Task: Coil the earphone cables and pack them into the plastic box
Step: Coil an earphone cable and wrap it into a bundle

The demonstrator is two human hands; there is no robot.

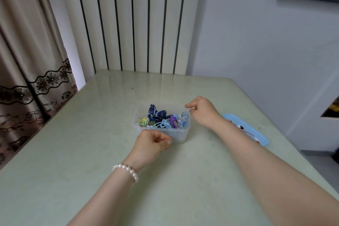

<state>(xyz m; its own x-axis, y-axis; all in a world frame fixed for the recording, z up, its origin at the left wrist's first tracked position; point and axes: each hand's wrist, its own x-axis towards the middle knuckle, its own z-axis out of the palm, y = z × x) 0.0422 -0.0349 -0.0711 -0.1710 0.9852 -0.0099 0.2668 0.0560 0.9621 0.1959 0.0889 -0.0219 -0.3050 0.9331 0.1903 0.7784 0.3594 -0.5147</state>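
Observation:
A clear plastic box (180, 135) stands mid-table and holds several coiled earphone cables: dark blue (156, 113), yellow (144, 120), light blue (165, 124), purple (173, 121) and pale blue (184, 117). My left hand (153, 143) sits at the box's near left corner, fingers curled in towards the thumb, with nothing visible in it. My right hand (202, 111) hovers over the box's right end with loosely bent fingers and holds nothing.
A light blue lid (256, 130) lies on the table to the right, partly behind my right forearm, with a red and white cable (251, 133) on it. A curtain hangs at the left; a ribbed wall panel stands behind the table.

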